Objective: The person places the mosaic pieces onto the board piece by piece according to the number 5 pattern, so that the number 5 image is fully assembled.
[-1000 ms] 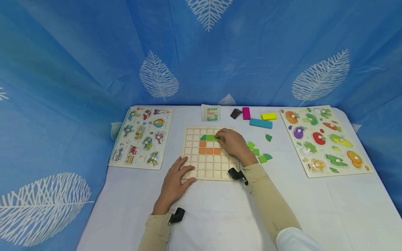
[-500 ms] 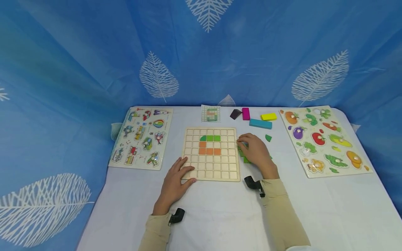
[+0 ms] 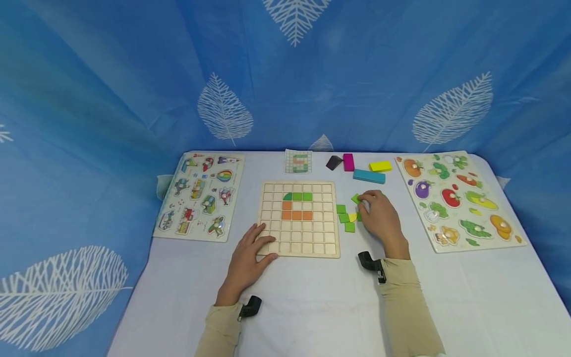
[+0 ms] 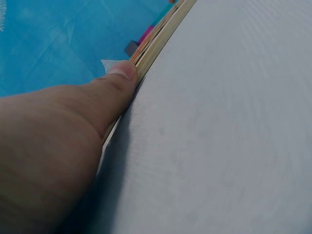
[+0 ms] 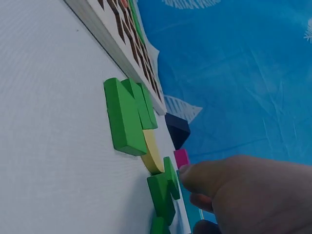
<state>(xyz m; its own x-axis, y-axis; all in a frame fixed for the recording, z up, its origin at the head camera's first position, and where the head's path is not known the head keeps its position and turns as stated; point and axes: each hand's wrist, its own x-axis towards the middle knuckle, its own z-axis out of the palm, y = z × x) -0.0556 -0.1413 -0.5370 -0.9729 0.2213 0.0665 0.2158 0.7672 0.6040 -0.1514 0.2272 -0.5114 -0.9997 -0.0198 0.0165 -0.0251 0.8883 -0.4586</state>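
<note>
A light wooden grid board (image 3: 298, 243) lies mid-table, with orange tiles (image 3: 296, 215) and green tiles (image 3: 302, 197) in some of its cells. My left hand (image 3: 247, 259) rests on its near left corner, fingers spread. In the left wrist view the thumb (image 4: 112, 85) presses the board's edge (image 4: 161, 39). Right of the board, my right hand (image 3: 381, 218) has bent fingers and pinches a green square tile (image 3: 355, 198) at the fingertips. Several loose green tiles (image 3: 343, 218) and a yellow rounded piece (image 3: 352, 217) lie beside it, some partly hidden by the hand.
A small pattern card (image 3: 299, 161) lies behind the board. To its right stand a dark block (image 3: 333, 162), a magenta block (image 3: 348, 162), a blue block (image 3: 369, 176) and a yellow block (image 3: 380, 166). A vehicle puzzle (image 3: 199, 198) lies left, a vegetable puzzle (image 3: 459, 203) right.
My right hand has left the green tile on the board and moved right to the loose tiles. Those tiles have shifted left, closer to the board. The left hand stays put.
</note>
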